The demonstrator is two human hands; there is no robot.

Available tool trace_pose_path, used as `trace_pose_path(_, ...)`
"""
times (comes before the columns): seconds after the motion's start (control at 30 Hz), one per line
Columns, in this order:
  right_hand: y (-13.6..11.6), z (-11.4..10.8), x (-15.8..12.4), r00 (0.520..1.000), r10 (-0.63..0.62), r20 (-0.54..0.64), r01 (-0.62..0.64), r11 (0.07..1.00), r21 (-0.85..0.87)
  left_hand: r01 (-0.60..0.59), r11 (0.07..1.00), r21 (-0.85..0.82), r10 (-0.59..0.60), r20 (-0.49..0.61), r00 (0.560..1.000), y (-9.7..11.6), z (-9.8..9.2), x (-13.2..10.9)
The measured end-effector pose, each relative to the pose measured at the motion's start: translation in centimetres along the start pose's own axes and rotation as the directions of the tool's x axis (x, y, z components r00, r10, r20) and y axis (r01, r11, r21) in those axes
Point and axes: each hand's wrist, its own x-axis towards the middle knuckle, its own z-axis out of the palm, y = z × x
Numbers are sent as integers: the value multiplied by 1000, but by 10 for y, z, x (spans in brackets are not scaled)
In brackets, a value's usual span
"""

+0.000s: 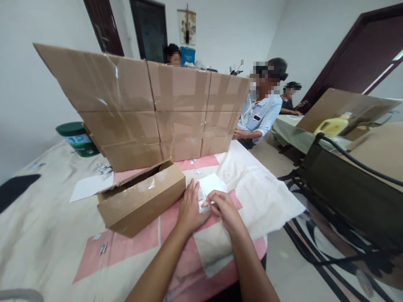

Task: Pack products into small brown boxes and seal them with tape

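Note:
My left hand (pixel 190 212) lies on the cloth with its fingers stretched forward, beside a small white piece (pixel 202 205) that looks like paper or film. From the other side my right hand (pixel 226 209) reaches in, its thumb and fingers curled into a pinch at that piece. What the pinch holds is too small to make out. Just beyond both hands rests a flat white sheet (pixel 213 183). Left of my left hand stands a long, narrow cardboard box (pixel 145 203) with its top flaps partly raised.
A tall taped cardboard panel (pixel 179 94) stands across the table's far side. Near it are a green tub (pixel 78 144), a white paper (pixel 90 186) and small scraps (pixel 105 169). More scraps (pixel 103 248) lie on the patterned cloth (pixel 132 256). A co-worker (pixel 261 111) sits beyond the panel.

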Motion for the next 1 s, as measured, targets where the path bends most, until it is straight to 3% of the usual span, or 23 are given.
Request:
trace_pose_path(0.33,44,-4,-41,987,-70,-145,77,996,42,-4,999,-42,6,50,999,-3,-5,3)
trace_pose_path(0.7,50,-5,-34,982,13,-187,-17,1000,-18,20,999,-33,-18,58,998,-3,-6,3)
trace_pose_path(1.0,62,-8,-27,978,21,-206,-57,984,-168,-5,1000,-15,6,50,999,-2,-7,2)
